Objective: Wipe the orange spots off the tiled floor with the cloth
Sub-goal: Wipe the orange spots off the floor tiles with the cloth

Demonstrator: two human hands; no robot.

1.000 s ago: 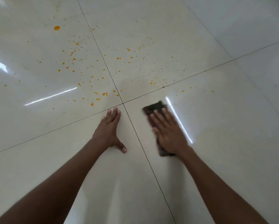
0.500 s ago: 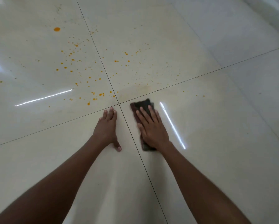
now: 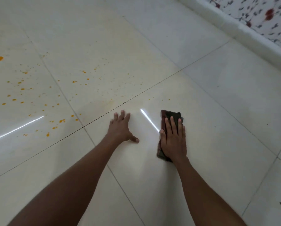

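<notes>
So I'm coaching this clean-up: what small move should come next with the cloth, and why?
Probably slide the cloth forward and left, over the grout line. The right hand presses it flat on a tile with only a couple of specks, while most orange spots lie on the tiles beyond the braced left hand.

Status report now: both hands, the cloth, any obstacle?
Left hand flat on floor. Right hand pressing cloth flat. Orange spots remain, far left of cloth. No obstacle.
</notes>
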